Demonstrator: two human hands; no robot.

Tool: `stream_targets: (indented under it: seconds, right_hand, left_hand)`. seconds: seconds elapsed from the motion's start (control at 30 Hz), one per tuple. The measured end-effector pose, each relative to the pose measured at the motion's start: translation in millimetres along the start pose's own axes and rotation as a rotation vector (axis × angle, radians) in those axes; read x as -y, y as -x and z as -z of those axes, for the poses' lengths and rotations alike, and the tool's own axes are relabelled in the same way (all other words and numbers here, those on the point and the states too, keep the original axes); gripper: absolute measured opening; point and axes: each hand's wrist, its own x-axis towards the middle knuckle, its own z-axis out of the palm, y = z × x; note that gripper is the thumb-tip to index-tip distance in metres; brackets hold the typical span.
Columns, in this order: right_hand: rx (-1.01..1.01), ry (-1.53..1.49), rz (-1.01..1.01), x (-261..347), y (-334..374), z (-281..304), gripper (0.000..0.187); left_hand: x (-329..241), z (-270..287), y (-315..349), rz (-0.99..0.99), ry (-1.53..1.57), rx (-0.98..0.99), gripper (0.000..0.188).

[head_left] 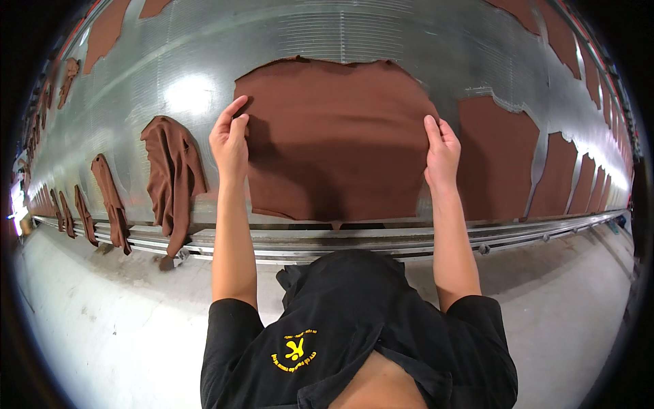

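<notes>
A wide brown fabric panel (340, 136) stretches between my hands over the long metal table, its upper edge slightly curled and uneven. My left hand (230, 143) pinches its left edge near the upper corner, thumb and forefinger closed on the cloth. On the opposite side, my right hand (443, 153) grips the right edge between thumb and fingers. Dark shadows of my arms fall across the cloth. Its lower edge lies close to the table's front rail.
To the left, a crumpled brown fabric piece (174, 177) hangs over the table edge, with narrower bunched pieces (109, 198) farther along. Flat brown panels (497, 157) lie in a row to the right. Metal rails (327, 242) run along the front of the table (225, 41).
</notes>
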Motion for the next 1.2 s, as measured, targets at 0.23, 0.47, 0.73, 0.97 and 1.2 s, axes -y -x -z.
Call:
stream_targets:
  seconds: [0.23, 0.47, 0.73, 0.97, 1.2]
  right_hand:
    - [-0.065, 0.171, -0.083, -44, -20, 7, 0.024]
    - [-0.041, 0.159, -0.086, -49, -12, 9, 0.021]
    - [-0.039, 0.158, -0.110, -58, -9, 17, 0.021]
    - [-0.047, 0.143, -0.122, -61, -8, 17, 0.021]
    - [-0.046, 0.174, -0.104, -64, -6, 18, 0.022]
  left_hand:
    - [57, -5, -17, 0.121, -0.046, -0.035, 0.031]
    - [67, 5, -5, 0.090, -0.072, -0.051, 0.030]
    - [69, 7, 1, 0.180, -0.071, -0.039, 0.030]
    - [74, 9, 3, 0.142, -0.083, -0.049, 0.031]
    - [74, 11, 4, 0.205, -0.049, -0.058, 0.031]
